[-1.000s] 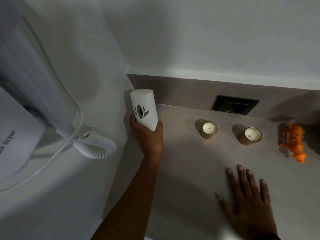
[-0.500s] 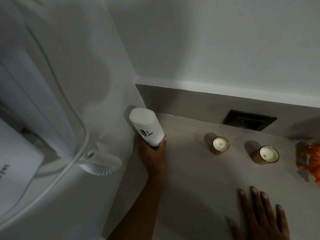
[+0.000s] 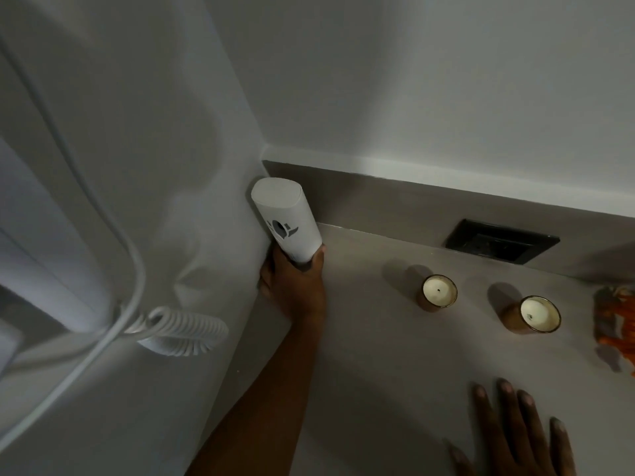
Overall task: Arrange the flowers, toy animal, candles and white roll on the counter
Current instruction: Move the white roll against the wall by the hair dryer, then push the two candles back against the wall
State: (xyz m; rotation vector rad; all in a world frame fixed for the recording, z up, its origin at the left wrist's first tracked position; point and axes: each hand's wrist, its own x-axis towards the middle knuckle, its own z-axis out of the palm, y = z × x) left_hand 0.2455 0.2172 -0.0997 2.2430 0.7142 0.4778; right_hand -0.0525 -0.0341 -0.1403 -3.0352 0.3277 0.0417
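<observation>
My left hand [image 3: 293, 288] grips the lower end of the white roll [image 3: 287, 223], which carries a dark leaf mark and leans back toward the corner by the left wall. Two small candles in brown cups stand on the grey counter [image 3: 395, 365]: one candle [image 3: 438, 292] in the middle, another candle [image 3: 536, 314] to its right. The orange toy animal [image 3: 618, 324] is blurred and cut off at the right edge. My right hand [image 3: 515, 438] lies flat on the counter near the front, fingers spread, holding nothing. No flowers are in view.
A black socket plate [image 3: 500, 243] is set in the backsplash behind the candles. On the left wall hangs a white hair dryer unit with a coiled cord [image 3: 178, 333]. White walls meet in the corner behind the roll.
My left hand has pushed the white roll back toward the corner and tilted it. The view has shifted, so the candles, toy and right hand sit lower and further right.
</observation>
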